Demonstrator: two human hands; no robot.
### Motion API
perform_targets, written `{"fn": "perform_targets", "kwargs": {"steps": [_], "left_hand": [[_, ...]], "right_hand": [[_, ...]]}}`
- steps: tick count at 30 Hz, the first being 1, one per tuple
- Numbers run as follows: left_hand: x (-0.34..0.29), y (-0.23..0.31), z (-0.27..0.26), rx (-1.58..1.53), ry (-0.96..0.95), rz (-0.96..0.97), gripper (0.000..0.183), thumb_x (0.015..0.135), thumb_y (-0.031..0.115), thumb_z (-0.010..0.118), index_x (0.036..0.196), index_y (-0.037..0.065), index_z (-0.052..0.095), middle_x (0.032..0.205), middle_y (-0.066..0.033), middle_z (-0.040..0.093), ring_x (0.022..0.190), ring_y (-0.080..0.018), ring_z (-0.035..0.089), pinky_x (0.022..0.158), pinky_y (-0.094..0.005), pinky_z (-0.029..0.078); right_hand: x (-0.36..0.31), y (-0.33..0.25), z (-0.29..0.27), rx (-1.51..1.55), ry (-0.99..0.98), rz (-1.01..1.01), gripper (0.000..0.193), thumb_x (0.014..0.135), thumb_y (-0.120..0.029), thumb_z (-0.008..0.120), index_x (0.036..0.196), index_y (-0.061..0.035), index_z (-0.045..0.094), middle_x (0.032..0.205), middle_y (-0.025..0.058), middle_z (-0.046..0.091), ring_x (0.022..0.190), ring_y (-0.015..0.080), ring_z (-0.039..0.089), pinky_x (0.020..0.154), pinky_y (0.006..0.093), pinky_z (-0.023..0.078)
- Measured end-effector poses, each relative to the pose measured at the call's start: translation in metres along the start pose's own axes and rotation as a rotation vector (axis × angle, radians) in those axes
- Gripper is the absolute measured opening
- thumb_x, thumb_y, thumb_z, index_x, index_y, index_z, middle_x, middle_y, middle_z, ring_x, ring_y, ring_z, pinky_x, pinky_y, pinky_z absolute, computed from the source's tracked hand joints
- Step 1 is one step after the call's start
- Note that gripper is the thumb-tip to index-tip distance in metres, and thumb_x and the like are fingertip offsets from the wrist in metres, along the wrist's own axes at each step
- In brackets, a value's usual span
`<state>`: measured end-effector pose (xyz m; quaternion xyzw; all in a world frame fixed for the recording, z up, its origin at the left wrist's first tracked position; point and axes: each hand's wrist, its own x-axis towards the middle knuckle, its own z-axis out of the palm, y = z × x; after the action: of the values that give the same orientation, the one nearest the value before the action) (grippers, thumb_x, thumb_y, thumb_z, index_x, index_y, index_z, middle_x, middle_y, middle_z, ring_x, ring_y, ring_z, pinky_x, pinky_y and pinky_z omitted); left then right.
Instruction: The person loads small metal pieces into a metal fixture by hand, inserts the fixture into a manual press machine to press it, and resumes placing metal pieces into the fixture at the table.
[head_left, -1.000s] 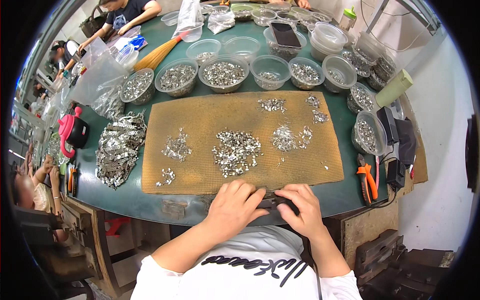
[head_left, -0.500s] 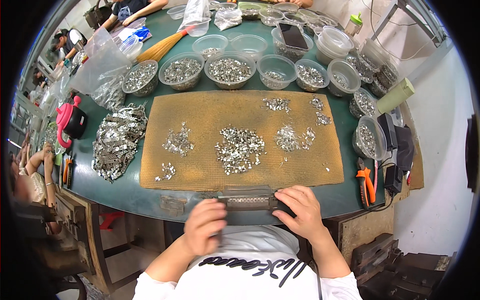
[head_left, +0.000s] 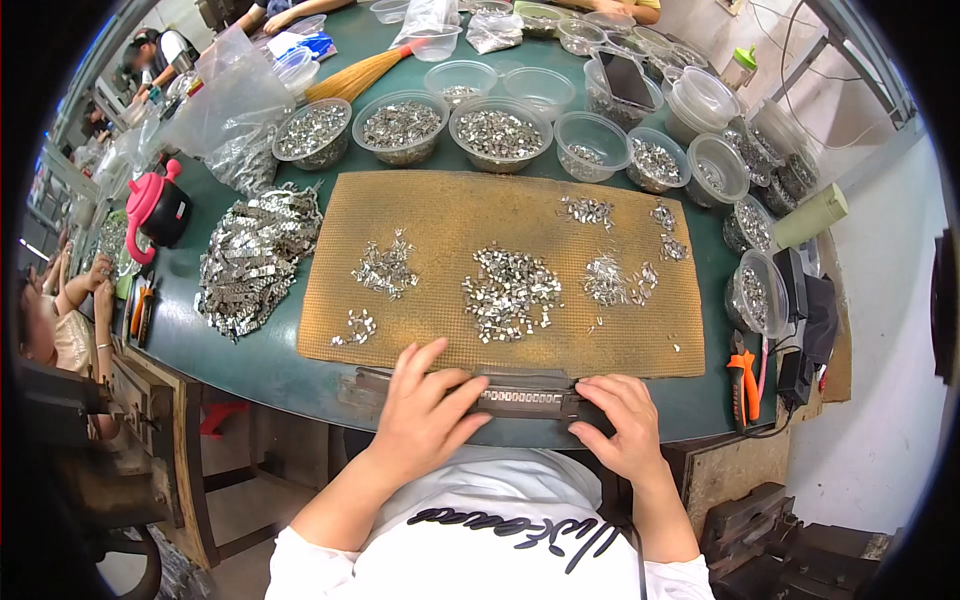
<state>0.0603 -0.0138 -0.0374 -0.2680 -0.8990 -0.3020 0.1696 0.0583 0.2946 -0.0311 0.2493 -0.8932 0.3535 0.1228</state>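
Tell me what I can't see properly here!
All in the head view:
Bar: left part hidden by the left hand.
Anything under the right hand: hidden by its fingers.
Metal bits: too small to count.
Yellow sleeve: its wearer's face is cut off by the top edge.

Black, flowing script lettering (head_left: 465, 519) ran across the front of the white shirt (head_left: 480, 575) worn by the person, in large joined strokes that appeared upside down from the head view. Small pale marks on a handle of the orange pliers (head_left: 745, 388) at the right side of the table were too tiny to read, and so was a little mark on the side of the pink-and-black pot (head_left: 165, 212) at the left.
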Motion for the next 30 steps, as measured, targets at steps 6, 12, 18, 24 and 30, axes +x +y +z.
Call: {"fn": "perform_targets", "kwargs": {"steps": [6,12,18,24,30], "left_hand": [[0.018,0.007,0.004,-0.122,-0.009,0.066,0.025,0.086,0.012,0.085,0.109,0.009,0.075,0.112,-0.0057,0.073,0.134,-0.036,0.061,0.119,-0.0622,0.04],[0.027,-0.023,-0.039,-0.12,0.103,-0.018,0.02,0.089,0.01,0.084,0.106,0.004,0.076,0.109,-0.0127,0.077,0.112,-0.0324,0.073,0.109,-0.0548,0.052],[0.028,-0.11,-0.124,0.158,0.408,-0.261,0.022,0.091,0.007,0.08,0.113,0.003,0.075,0.11,-0.015,0.076,0.106,-0.0336,0.073,0.096,-0.0454,0.056],[0.006,-0.162,-0.156,0.428,0.481,-0.407,0.035,0.096,0.007,0.073,0.131,0.004,0.07,0.134,-0.0189,0.068,0.13,-0.0393,0.06,0.11,-0.0467,0.048],[0.003,-0.112,-0.083,0.243,0.305,-0.342,0.031,0.095,0.001,0.072,0.126,0.002,0.073,0.139,-0.0166,0.066,0.144,-0.0399,0.052,0.119,-0.0502,0.041]], "right_hand": [[-0.005,0.006,-0.003,0.147,0.01,0.135,0.039,0.082,-0.015,0.087,0.119,-0.004,0.078,0.118,0.0119,0.077,0.11,0.0336,0.071,0.097,0.0436,0.054],[-0.007,0.006,-0.003,0.121,0.038,0.13,0.031,0.083,-0.009,0.082,0.112,-0.0016,0.078,0.114,0.0152,0.078,0.108,0.0372,0.071,0.096,0.0456,0.055],[-0.007,0.006,0.001,0.129,0.09,0.125,0.026,0.082,-0.005,0.078,0.107,0.0002,0.077,0.107,0.0166,0.078,0.103,0.0377,0.07,0.094,0.0457,0.055],[-0.005,0.001,0.003,0.16,0.12,0.151,0.024,0.082,-0.004,0.077,0.105,-0.0004,0.077,0.107,0.0157,0.078,0.103,0.0368,0.071,0.093,0.0451,0.055],[0.0,-0.002,0.002,0.082,0.072,0.168,0.021,0.088,-0.01,0.082,0.108,-0.0049,0.08,0.11,0.0117,0.079,0.104,0.033,0.074,0.093,0.0427,0.057]]}}
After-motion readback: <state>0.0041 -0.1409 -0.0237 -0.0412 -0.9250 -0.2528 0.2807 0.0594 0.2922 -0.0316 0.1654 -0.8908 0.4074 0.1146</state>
